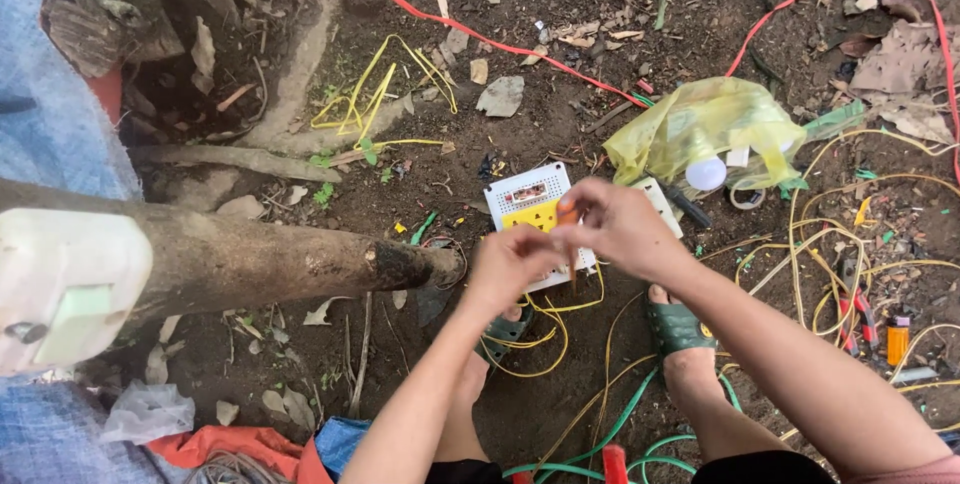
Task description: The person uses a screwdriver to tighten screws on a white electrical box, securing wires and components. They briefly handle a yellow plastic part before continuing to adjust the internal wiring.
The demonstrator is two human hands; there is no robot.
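A white socket board [530,206] with a yellow panel on its face lies on bare soil, and everything else is placed from it. Just over its near edge the right hand [622,226] has its fingers pinched shut on a thin orange-handled tool [568,216], which stands upright with its shaft pointing down at the board. The left hand [512,264] is curled closed just beside it, at the board's near side; whether it grips anything I cannot tell. Yellow wires [545,329] loop out from under the board's near edge toward two feet in dark green sandals [678,326]. To the right of the board sits a crumpled yellow plastic bag [705,124] with a white bulb [706,173] at its lower edge. Further right, tangled yellow wire spreads over the ground, with red-handled pliers [856,316] and an orange lighter [898,338] among it. A red cable [450,22] runs across the soil beyond the board. To the left of the board a thick dirty log [260,259] lies across the ground, its end close to the board
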